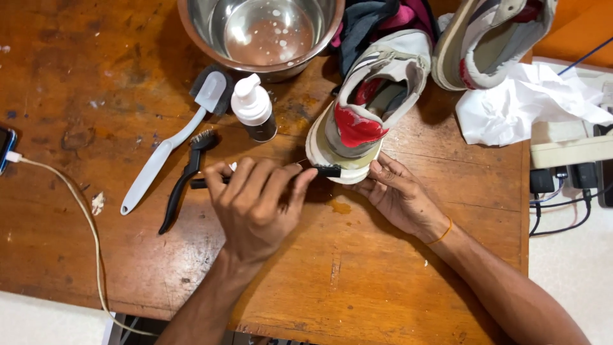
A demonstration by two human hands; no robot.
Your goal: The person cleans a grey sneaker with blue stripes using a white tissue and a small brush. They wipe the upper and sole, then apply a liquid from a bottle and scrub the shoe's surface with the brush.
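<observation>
- Head view: the left hand (pixel 258 198) is closed around a thin black-handled brush (pixel 325 170), whose black head is pressed against the toe of a grey and white sneaker with a red lining (pixel 364 108).
- The sneaker stands toe-down at the middle of the worn brown wooden tabletop (pixel 76 76); the right hand (pixel 396 191) steadies its toe from below with curled fingers.
- A second grey sneaker (pixel 491 38) lies sole-up just beyond, beside crumpled white paper (pixel 523 102).
- Left of the shoe stand a small white-capped foam pump bottle (pixel 253 108), a long pale grey brush (pixel 172 144) and a black wire brush (pixel 188 176).
- A shiny steel bowl holding soapy water (pixel 262 32) sits at the far edge.
- A white cable (pixel 76 204) runs along the tabletop's left side.
</observation>
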